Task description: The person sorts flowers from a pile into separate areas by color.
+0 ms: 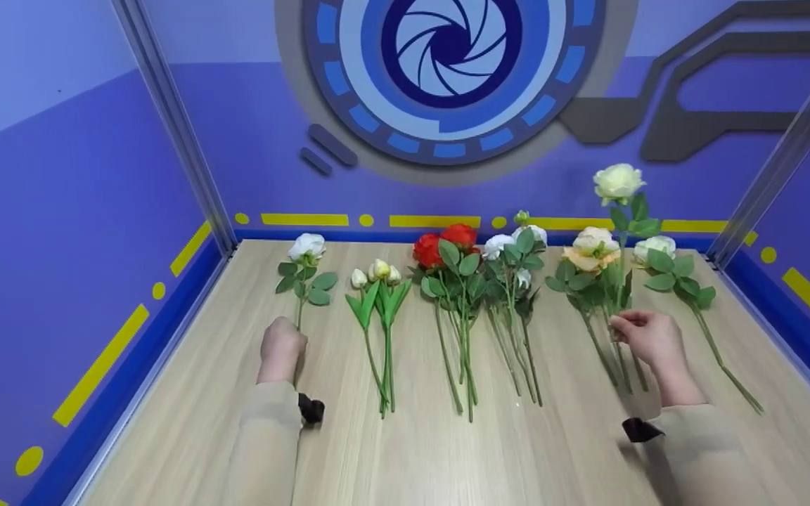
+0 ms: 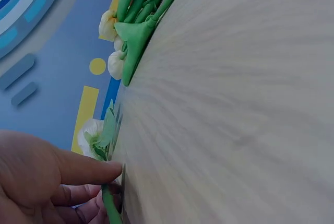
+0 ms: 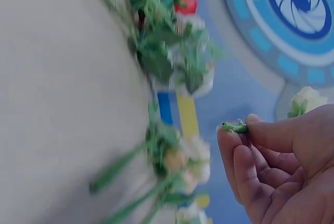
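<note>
A white rose (image 1: pixel 306 247) with green leaves lies at the far left of the table, and my left hand (image 1: pixel 283 343) grips its stem low down. In the left wrist view, the thumb and fingers (image 2: pixel 96 173) close about the green stem (image 2: pixel 110 205) right at the tabletop. My right hand (image 1: pixel 651 341) pinches the stem of a cream rose (image 1: pixel 619 184) between thumb and fingertips. That rose is raised upright, its bloom above the peach flower (image 1: pixel 592 249). The cut stem end (image 3: pixel 235 127) pokes out of the pinch in the right wrist view.
Between the hands lie white tulips (image 1: pixel 379 270), red flowers (image 1: pixel 460 242) and a bunch of white flowers (image 1: pixel 517 244), stems toward me. Another pale rose (image 1: pixel 655 249) lies at the right. Blue panels (image 1: pixel 95 232) wall in the wooden table (image 1: pixel 433 464) at the back and sides.
</note>
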Action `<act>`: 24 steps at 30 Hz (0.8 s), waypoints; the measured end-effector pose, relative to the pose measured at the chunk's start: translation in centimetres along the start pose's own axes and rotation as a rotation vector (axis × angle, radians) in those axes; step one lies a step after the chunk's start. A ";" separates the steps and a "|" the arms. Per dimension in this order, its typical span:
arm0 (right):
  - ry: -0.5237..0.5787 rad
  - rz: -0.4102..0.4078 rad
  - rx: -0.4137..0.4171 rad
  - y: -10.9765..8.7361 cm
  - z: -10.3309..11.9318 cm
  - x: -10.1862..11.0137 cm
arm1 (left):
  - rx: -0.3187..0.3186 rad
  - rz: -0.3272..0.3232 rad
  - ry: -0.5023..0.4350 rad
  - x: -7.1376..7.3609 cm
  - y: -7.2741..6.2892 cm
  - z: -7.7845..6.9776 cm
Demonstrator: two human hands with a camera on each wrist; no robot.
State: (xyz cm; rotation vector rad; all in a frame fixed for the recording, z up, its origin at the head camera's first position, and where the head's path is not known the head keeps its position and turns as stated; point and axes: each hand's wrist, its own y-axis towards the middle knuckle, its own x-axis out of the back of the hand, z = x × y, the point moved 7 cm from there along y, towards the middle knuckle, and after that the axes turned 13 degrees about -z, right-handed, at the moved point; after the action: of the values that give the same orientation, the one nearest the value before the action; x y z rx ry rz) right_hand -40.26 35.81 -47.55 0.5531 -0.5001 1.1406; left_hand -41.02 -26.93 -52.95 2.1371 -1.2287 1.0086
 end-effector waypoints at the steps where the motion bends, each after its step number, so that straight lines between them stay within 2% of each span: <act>1: -0.004 -0.005 -0.013 0.2 -0.5 0.4 | 0.014 0.009 -0.024 0.0 0.0 0.0; 3: -0.008 -0.019 -0.031 0.5 -1.5 1.1 | 0.059 0.048 -0.130 -0.1 -0.1 0.1; 7: 0.009 -0.034 -0.076 1.3 -3.5 2.4 | 0.205 0.163 -0.428 -0.8 -0.5 0.4; 9: 0.010 -0.041 -0.100 1.7 -4.4 3.1 | 0.254 0.189 -0.513 -1.0 -0.7 0.5; 11: -0.042 -0.058 -0.113 2.0 -5.3 3.9 | 0.268 0.190 -0.539 -1.1 -0.7 0.6; 16: -0.175 -0.088 -0.131 2.7 -7.6 5.9 | 0.254 0.192 -0.517 -1.1 -0.4 0.6; 24: -0.202 -0.027 -0.264 3.3 -10.3 6.7 | 0.268 0.215 -0.600 -1.4 -0.7 0.7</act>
State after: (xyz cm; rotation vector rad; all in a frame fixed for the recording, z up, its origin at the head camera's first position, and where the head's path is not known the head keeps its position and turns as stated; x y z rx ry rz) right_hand -40.17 48.13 -50.74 0.4453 -0.8030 0.9787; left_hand -40.58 -26.30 -54.47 2.6797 -1.7051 0.6519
